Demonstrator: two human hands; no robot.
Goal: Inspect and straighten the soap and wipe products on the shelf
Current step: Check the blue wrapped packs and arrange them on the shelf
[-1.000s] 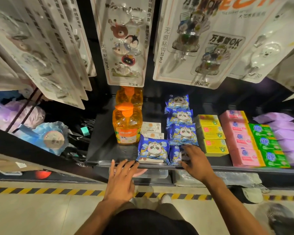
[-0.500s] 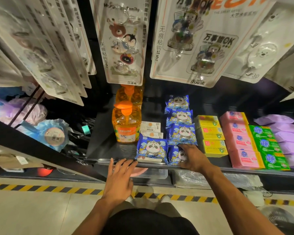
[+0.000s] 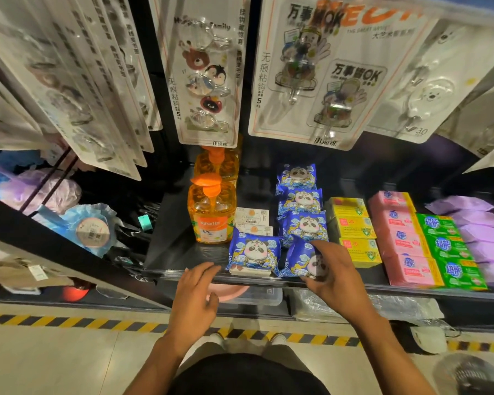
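Observation:
Blue panda wipe packs run back in a row on the black shelf [image 3: 180, 252]. My right hand [image 3: 331, 269] grips the front pack of that row [image 3: 298, 259] at the shelf's front edge, fingers curled over its right side. Another panda pack [image 3: 254, 250] lies just left of it on top of small white boxes. My left hand [image 3: 196, 295] hovers with loosely spread fingers at the shelf lip, below and left of that pack, holding nothing. Yellow soap boxes [image 3: 354, 229], pink soap bars [image 3: 402, 240] and green soap bars [image 3: 451, 252] line up to the right.
Two orange pump soap bottles [image 3: 211, 212] stand left of the wipes. Purple packs [image 3: 479, 223] fill the far right. Hook cards [image 3: 208, 72] hang low over the shelf. Blue and pink bath puffs [image 3: 89, 226] sit at left. Yellow-black floor tape [image 3: 69, 320] runs below.
My right hand has closed its fingers round the front panda pack and tilted it up slightly. My left hand has stayed by the shelf lip with fingers drawn a little closer together.

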